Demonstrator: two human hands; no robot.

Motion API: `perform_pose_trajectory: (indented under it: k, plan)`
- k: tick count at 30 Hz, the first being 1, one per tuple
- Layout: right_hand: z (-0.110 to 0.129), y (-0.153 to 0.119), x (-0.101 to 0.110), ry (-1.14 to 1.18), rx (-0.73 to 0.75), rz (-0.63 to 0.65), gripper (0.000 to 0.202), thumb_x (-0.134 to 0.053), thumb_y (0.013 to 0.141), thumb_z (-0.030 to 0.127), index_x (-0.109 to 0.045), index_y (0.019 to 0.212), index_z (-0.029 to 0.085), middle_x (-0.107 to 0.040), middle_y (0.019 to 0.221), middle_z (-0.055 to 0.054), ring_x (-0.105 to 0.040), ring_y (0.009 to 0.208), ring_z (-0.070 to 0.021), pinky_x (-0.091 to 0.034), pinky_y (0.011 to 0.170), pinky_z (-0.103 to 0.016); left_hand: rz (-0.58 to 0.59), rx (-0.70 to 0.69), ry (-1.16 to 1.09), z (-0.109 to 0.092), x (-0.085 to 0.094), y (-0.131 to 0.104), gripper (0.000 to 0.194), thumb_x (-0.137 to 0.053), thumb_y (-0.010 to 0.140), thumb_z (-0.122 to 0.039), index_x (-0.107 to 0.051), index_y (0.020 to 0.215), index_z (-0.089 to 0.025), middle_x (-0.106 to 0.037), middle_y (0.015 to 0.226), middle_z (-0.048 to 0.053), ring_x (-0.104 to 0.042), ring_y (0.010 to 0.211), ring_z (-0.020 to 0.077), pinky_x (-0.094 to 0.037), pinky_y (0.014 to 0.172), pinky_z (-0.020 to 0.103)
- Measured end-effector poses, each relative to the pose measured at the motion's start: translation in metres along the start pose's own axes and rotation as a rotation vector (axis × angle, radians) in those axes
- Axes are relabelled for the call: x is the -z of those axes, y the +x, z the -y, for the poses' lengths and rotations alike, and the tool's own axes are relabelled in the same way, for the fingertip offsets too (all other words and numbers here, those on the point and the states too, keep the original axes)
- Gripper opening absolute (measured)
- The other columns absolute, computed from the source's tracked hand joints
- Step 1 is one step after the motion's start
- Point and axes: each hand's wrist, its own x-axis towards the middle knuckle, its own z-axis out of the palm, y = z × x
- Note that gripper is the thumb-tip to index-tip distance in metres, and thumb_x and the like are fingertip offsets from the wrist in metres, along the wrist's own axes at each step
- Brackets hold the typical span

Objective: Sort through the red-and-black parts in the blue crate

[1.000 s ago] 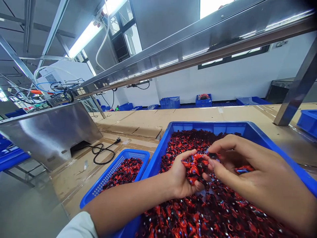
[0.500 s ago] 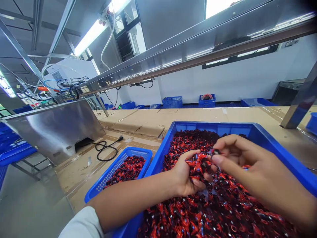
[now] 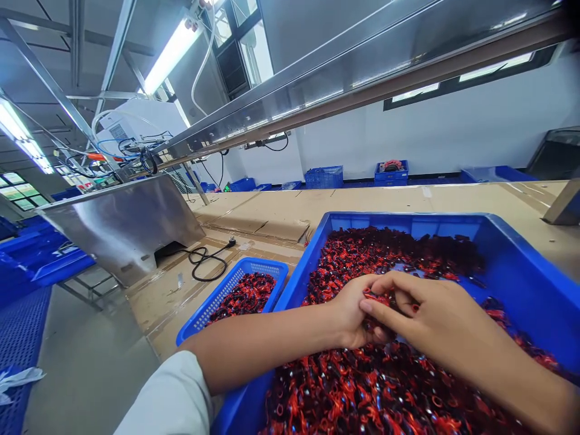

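Cupping red-and-black pieces (image 3: 378, 297) in my left hand (image 3: 350, 317), center-right of frame, fingers curled around them. My right hand (image 3: 426, 311) meets it from the right, thumb and index bent in over the handful; can't tell if those 2 are clamped on a piece, fingers block it. A bit of red also shows under the right palm.

Both hands are above the big blue tub (image 3: 530, 257), lower right, with a loose pile (image 3: 335, 393) of the same pieces. Smaller blue basket (image 3: 277, 266) sits just left of it, also holding pieces; black cord (image 3: 208, 264) lies beyond, left of center.

Step in hand, my read: handling pieces out of the palm, likely 1 at a time. Next move calls for a fingertip pinch on 1 piece, left palm steady so none spill.
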Motion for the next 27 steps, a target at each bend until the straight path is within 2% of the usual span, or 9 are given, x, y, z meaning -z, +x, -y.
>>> perform_pose_trajectory:
  k: [2, 4, 8, 10, 13, 18, 23, 25, 27]
  plan:
    - [0.003, 0.000, -0.002, 0.010, -0.023, -0.014, 0.033, -0.070, 0.082, 0.058, -0.076, 0.073, 0.027, -0.056, 0.049, 0.001, -0.047, 0.047, -0.0161, -0.025, 0.050, -0.029, 0.011, -0.008, 0.002, 0.000, 0.000, 0.001, 0.030, -0.056, 0.093, -0.037, -0.056, 0.069, -0.019, -0.049, 0.060, -0.002, -0.037, 0.039, 0.0072, -0.030, 0.039, 0.017]
    - [0.005, 0.000, 0.000, 0.140, -0.139, 0.013, 0.037, -0.068, 0.081, 0.061, -0.072, 0.069, 0.026, -0.059, 0.051, -0.001, -0.048, 0.046, -0.0159, -0.027, 0.048, -0.028, 0.029, -0.008, -0.013, -0.001, 0.000, 0.001, 0.031, -0.054, 0.095, -0.037, -0.059, 0.071, -0.018, -0.053, 0.063, 0.000, -0.045, 0.042, 0.0095, -0.028, 0.037, 0.017]
    - [0.009, -0.002, 0.014, 0.676, -0.512, 0.177, 0.054, -0.059, 0.087, 0.071, -0.058, 0.057, 0.026, -0.033, 0.039, 0.004, -0.025, 0.033, -0.0112, -0.019, 0.037, -0.027, 0.112, 0.046, -0.067, -0.005, 0.003, -0.003, 0.045, -0.046, 0.104, -0.045, -0.064, 0.074, -0.016, -0.056, 0.065, 0.005, -0.054, 0.049, 0.0125, -0.029, 0.035, 0.016]
    - [0.010, -0.002, 0.025, 0.936, -0.589, 0.177, 0.045, -0.061, 0.088, 0.063, -0.062, 0.062, 0.025, -0.032, 0.041, 0.005, -0.020, 0.030, -0.0092, -0.016, 0.033, -0.026, 0.157, 0.045, -0.120, -0.006, 0.005, -0.006, 0.041, -0.052, 0.104, -0.046, -0.067, 0.081, -0.015, -0.057, 0.069, 0.003, -0.054, 0.050, 0.0113, -0.029, 0.035, 0.015]
    - [0.011, 0.000, 0.042, 1.186, -0.546, 0.139, 0.020, -0.072, 0.080, 0.044, -0.069, 0.075, 0.025, -0.046, 0.053, 0.005, -0.020, 0.029, -0.0062, -0.014, 0.029, -0.023, 0.186, 0.048, -0.188, -0.008, 0.007, -0.010, 0.030, -0.060, 0.101, -0.043, -0.070, 0.099, -0.015, -0.064, 0.081, 0.004, -0.057, 0.051, 0.0111, -0.027, 0.034, 0.015]
    - [0.009, 0.004, 0.058, 1.296, -0.421, 0.153, 0.012, -0.080, 0.076, 0.034, -0.075, 0.078, 0.023, -0.051, 0.056, 0.004, -0.023, 0.031, -0.0052, -0.021, 0.026, -0.020, 0.164, 0.051, -0.193, -0.008, 0.007, -0.011, 0.027, -0.066, 0.098, -0.041, -0.070, 0.107, -0.016, -0.068, 0.084, 0.005, -0.057, 0.052, 0.0124, -0.027, 0.035, 0.016]
    - [0.012, 0.002, 0.057, 1.327, -0.352, 0.298, 0.021, -0.081, 0.078, 0.041, -0.070, 0.074, 0.024, -0.057, 0.057, 0.002, -0.031, 0.033, -0.0079, -0.029, 0.026, -0.020, 0.161, 0.034, -0.157, -0.007, 0.006, -0.011, 0.031, -0.073, 0.095, -0.045, -0.071, 0.104, -0.015, -0.068, 0.084, 0.004, -0.057, 0.052, 0.0115, -0.026, 0.035, 0.015]
    - [0.016, 0.001, 0.055, 1.287, -0.370, 0.320, 0.031, -0.080, 0.080, 0.051, -0.064, 0.072, 0.025, -0.062, 0.062, 0.000, -0.038, 0.036, -0.0108, -0.028, 0.025, -0.021, 0.152, 0.032, -0.134, -0.007, 0.006, -0.012, 0.032, -0.073, 0.094, -0.047, -0.070, 0.098, -0.015, -0.067, 0.081, 0.004, -0.056, 0.052, 0.0112, -0.025, 0.034, 0.015]
    - [0.018, 0.001, 0.053, 1.128, -0.391, 0.304, 0.044, -0.078, 0.081, 0.064, -0.058, 0.071, 0.026, -0.060, 0.061, 0.000, -0.035, 0.037, -0.0111, -0.023, 0.026, -0.022, 0.134, 0.026, -0.124, -0.008, 0.005, -0.012, 0.032, -0.070, 0.096, -0.047, -0.069, 0.095, -0.015, -0.066, 0.079, 0.004, -0.056, 0.051, 0.0107, -0.025, 0.035, 0.015]
